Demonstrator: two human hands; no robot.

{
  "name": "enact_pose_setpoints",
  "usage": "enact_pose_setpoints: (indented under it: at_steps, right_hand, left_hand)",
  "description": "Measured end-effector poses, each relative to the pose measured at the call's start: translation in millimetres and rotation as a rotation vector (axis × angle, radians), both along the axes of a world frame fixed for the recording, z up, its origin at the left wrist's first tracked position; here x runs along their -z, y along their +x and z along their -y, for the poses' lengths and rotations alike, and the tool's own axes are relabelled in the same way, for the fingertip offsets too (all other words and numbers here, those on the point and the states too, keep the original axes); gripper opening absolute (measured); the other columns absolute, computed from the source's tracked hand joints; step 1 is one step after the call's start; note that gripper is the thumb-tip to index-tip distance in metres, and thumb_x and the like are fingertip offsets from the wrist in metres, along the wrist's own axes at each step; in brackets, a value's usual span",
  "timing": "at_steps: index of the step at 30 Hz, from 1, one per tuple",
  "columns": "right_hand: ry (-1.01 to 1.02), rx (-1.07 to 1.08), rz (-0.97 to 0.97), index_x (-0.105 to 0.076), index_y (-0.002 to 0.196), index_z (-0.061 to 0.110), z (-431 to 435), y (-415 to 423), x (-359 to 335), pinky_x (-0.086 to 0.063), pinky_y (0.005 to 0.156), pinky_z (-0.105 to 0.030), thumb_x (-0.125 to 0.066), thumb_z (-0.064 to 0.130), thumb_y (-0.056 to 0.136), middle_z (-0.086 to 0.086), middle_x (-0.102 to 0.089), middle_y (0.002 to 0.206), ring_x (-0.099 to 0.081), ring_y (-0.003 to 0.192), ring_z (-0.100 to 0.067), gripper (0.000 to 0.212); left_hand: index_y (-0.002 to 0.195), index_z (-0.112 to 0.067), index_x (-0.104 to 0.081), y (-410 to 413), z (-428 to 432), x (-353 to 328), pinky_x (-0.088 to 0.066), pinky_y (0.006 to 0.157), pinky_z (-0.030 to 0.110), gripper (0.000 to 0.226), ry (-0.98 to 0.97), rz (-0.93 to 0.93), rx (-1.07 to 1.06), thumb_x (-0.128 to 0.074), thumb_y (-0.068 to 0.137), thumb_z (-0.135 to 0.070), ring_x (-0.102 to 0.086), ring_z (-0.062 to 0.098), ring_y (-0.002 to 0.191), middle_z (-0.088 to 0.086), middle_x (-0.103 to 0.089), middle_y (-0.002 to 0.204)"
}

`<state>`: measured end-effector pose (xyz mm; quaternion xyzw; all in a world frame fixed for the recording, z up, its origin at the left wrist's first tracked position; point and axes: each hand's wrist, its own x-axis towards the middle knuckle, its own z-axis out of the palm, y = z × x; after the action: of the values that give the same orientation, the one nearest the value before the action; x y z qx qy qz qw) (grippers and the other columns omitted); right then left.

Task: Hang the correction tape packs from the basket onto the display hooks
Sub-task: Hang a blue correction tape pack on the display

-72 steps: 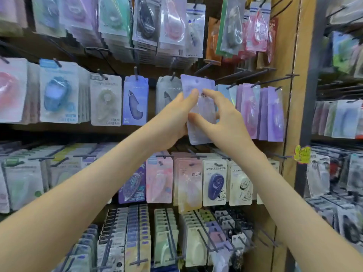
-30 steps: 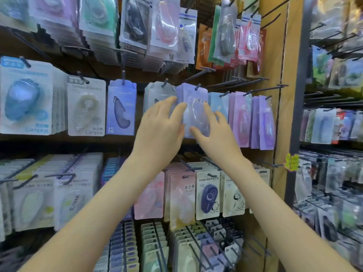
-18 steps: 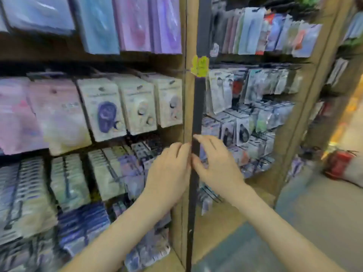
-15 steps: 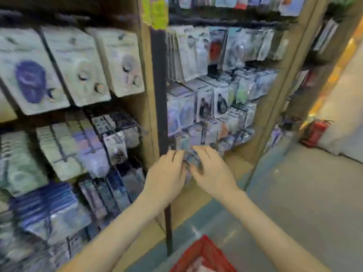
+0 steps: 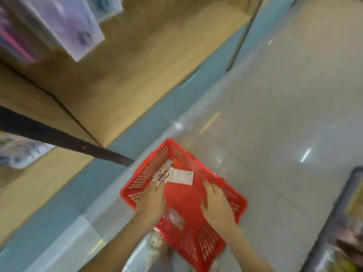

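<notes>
A red plastic basket (image 5: 233, 195) stands on the floor below me. At its far end lie a pinkish correction tape pack (image 5: 164, 170) and a white-backed pack (image 5: 181, 176); a clear pack (image 5: 175, 216) lies nearer me on the basket floor. My left hand (image 5: 154, 197) reaches into the basket with its fingertips at the pinkish pack; motion blur hides whether it grips. My right hand (image 5: 216, 206) is inside the basket by the right wall, fingers spread, holding nothing. No display hooks are in view.
The wooden base of the display shelf (image 5: 121, 75) fills the upper left, with a black upright post (image 5: 64, 141) and blurred hanging packs (image 5: 68, 26) above. A blue floor strip (image 5: 137, 138) borders grey tiles (image 5: 284, 114). Another display's edge (image 5: 341, 222) shows at lower right.
A purple pack was put on a hook and both hands came off it. My view swung down from the shelves to the floor, and both hands dropped into the red basket.
</notes>
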<state>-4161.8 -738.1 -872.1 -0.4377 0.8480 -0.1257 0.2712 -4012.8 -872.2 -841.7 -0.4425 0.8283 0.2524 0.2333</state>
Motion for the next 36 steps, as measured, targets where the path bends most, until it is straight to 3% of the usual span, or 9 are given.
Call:
enact_pose_setpoints:
  at_steps: [7,10,12,15,19,22,25,28,36]
  right_hand:
    - [0.100,-0.146,0.062,-0.030,0.149,0.003,34,9,257,-0.041,0.104,-0.040,-0.071,0.010,0.076,-0.019,-0.047,0.141,-0.047,0.128,-0.037,0.083]
    - [0.117,-0.305,-0.004,-0.009,0.155,0.016,68,9,335,-0.013,0.118,-0.045,-0.070,0.022,0.082,-0.010,-0.020,0.159,-0.017,0.147,-0.032,0.095]
    - [0.167,-0.355,-0.066,-0.020,0.154,0.018,82,13,367,-0.018,0.115,-0.052,-0.080,0.026,0.070,-0.011,-0.028,0.156,-0.024,0.144,-0.033,0.103]
    - [0.073,-0.276,-0.164,-0.059,0.126,0.011,83,20,374,-0.042,0.087,-0.042,-0.084,0.017,0.059,-0.010,-0.063,0.113,-0.059,0.102,-0.032,0.072]
    - [0.122,-0.213,0.104,-0.056,0.110,0.008,57,13,346,-0.047,0.067,-0.041,-0.066,0.016,0.086,-0.015,-0.065,0.094,-0.062,0.085,-0.039,0.028]
    - [0.318,-0.166,0.323,-0.050,0.119,0.014,32,1,343,-0.045,0.080,-0.038,-0.059,0.037,0.092,-0.012,-0.064,0.111,-0.059,0.104,-0.034,0.037]
    - [0.294,-0.097,0.078,-0.035,0.144,0.014,20,0,349,-0.033,0.100,-0.041,-0.066,0.038,0.085,-0.008,-0.044,0.139,-0.038,0.128,-0.028,0.071]
    - [0.242,-0.221,-0.080,-0.045,0.137,0.014,16,16,359,-0.043,0.088,-0.044,-0.079,0.052,0.064,-0.010,-0.052,0.128,-0.049,0.114,-0.032,0.089]
    - [0.195,-0.120,-0.059,-0.062,0.109,-0.001,-3,49,338,-0.051,0.063,-0.044,-0.072,0.020,0.064,-0.019,-0.060,0.092,-0.059,0.082,-0.041,0.050]
  left_hand:
    - [0.153,-0.011,-0.017,-9,27,256,-0.034,0.108,0.036,0.065,-0.079,0.166,0.016,-0.043,0.093,-0.008,-0.037,0.031,0.136,0.017,-0.027,0.152]
    - [0.141,0.002,-0.041,-20,45,326,-0.051,0.088,0.039,0.059,-0.155,0.077,0.027,-0.058,0.085,-0.006,-0.059,0.037,0.113,0.024,-0.054,0.128]
    - [0.134,0.003,-0.049,-23,55,352,-0.053,0.080,0.038,0.054,-0.194,0.095,0.053,-0.062,0.084,-0.015,-0.064,0.035,0.101,0.021,-0.062,0.115]
    - [0.138,-0.004,-0.035,-27,65,360,-0.044,0.093,0.037,0.039,-0.147,0.116,-0.016,-0.040,0.100,-0.011,-0.052,0.031,0.120,0.016,-0.052,0.130]
    - [0.128,-0.006,-0.039,-22,57,347,-0.048,0.083,0.036,0.034,-0.112,0.087,-0.152,-0.051,0.097,-0.008,-0.059,0.031,0.112,0.016,-0.058,0.122]
    - [0.124,-0.004,-0.043,-16,38,337,-0.041,0.066,0.036,0.029,0.040,0.012,-0.338,-0.050,0.098,-0.013,-0.062,0.035,0.101,0.018,-0.063,0.114]
    - [0.130,-0.006,-0.042,-13,25,336,-0.042,0.063,0.034,0.035,0.140,-0.002,-0.458,-0.052,0.098,-0.014,-0.063,0.035,0.102,0.017,-0.063,0.116]
    - [0.130,-0.008,-0.043,-15,25,341,-0.042,0.055,0.026,0.036,0.216,-0.030,-0.611,-0.055,0.096,-0.012,-0.063,0.030,0.096,0.013,-0.061,0.118]
    - [0.118,-0.012,-0.051,-8,27,296,-0.049,0.056,0.026,0.026,0.341,-0.165,-0.786,-0.055,0.098,-0.028,-0.058,0.016,0.074,0.007,-0.060,0.106]
